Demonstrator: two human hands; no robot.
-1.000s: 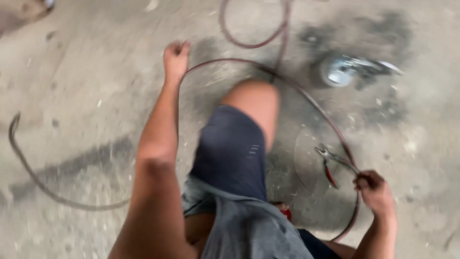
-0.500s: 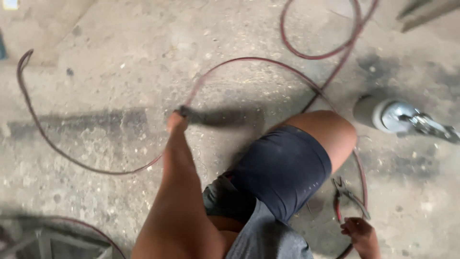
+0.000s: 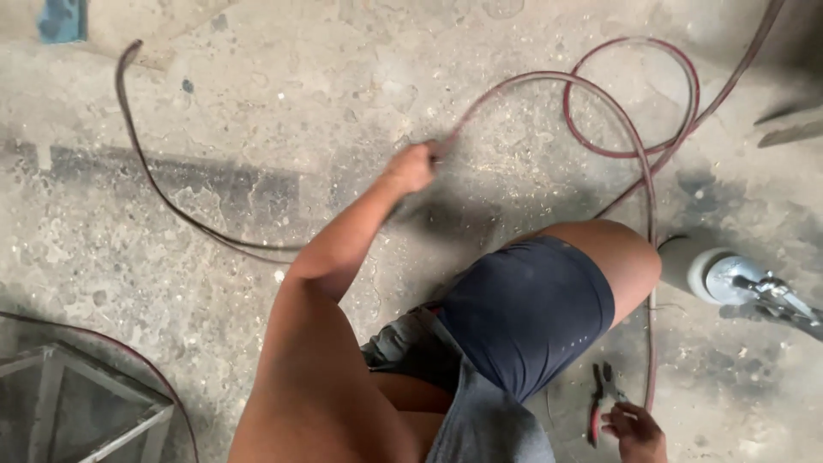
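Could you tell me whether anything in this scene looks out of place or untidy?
The dark red hose sprawls in loose loops and curves across the stained concrete floor, gripped by the left hand. Red-handled pliers lie on the floor by the right hand. Nothing looks broken or spilled.

left hand (image 3: 413,166) blurred, right hand (image 3: 636,429) edge-cropped (partly)

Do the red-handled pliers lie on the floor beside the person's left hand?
No, the pliers lie by the right hand at the bottom right, while the left hand grips the hose.
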